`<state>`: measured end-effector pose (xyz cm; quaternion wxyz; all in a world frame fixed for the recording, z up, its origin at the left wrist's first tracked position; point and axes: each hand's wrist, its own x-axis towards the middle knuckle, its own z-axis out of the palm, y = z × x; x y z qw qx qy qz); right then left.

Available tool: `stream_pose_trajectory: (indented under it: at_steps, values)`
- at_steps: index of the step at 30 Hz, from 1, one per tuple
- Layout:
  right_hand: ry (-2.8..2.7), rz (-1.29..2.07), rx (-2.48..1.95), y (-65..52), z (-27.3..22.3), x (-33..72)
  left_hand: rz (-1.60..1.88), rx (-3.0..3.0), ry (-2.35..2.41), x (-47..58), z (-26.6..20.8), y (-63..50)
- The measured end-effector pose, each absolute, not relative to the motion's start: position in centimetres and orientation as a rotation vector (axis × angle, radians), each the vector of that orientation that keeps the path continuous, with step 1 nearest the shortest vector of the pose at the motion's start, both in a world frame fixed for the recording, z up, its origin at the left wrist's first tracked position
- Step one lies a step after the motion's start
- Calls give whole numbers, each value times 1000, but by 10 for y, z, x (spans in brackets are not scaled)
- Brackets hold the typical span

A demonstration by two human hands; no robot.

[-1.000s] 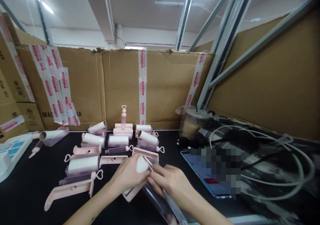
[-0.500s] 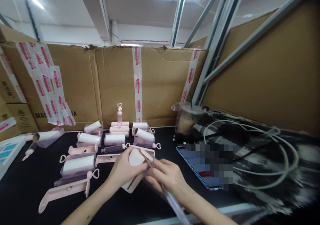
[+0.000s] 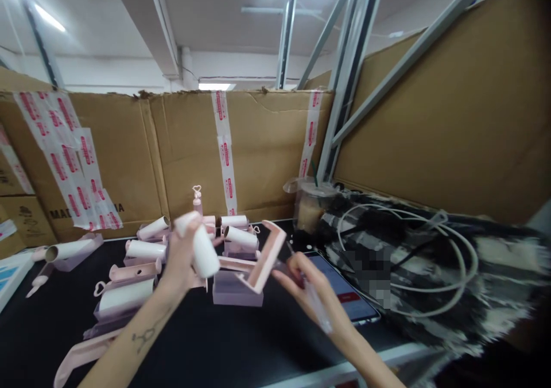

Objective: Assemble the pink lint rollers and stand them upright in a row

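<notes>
My left hand is wrapped round a white paper roll, held tilted above the black table. My right hand is closed on a slim tool with a clear handle; its kind is hard to make out. Between the hands is a pink angular roller frame, tilted over a translucent purple box. I cannot tell whether the right fingertips touch the frame. Left of my left arm lie another white roll in a purple case and a pink frame.
Several more rolls and pink parts stand along the cardboard wall. A phone lies right of my right hand, beside a bagged drink cup, a white cable and a black-and-white cloth. A metal post rises behind.
The white roll has moved up and left in my left hand, apart from the pink frame. My right hand has drawn away to the right with the tool. The view has shifted slightly.
</notes>
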<state>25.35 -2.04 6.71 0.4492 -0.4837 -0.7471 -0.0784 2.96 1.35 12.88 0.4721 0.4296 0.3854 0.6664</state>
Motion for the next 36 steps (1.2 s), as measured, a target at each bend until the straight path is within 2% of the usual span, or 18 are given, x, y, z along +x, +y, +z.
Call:
stream_pose_trajectory:
  at_steps: [1, 3, 10, 16, 21, 23, 36]
  values:
    - [-1805, -243, -1218, -17, 66, 265, 1721, 1029, 931, 23, 132, 17]
    - [-1838, -328, -1297, -12, 66, 288, 1685, 1155, 964, 12, 132, 24]
    - [-2103, -332, -1637, -15, 53, 308, 840, 2304, 1437, 32, 105, 18]
    - [-1981, -147, -1524, -19, 49, 287, 632, 2806, 1547, 46, 93, 16]
    - [-1881, 496, -902, -28, 54, 247, 512, 2952, 1619, 44, 85, 14]
    - [-1883, 633, -772, -29, 50, 230, 502, 2969, 1620, 41, 82, 12]
    - [-1953, 743, -796, -24, 39, 205, 473, 2975, 1639, 31, 70, 16]
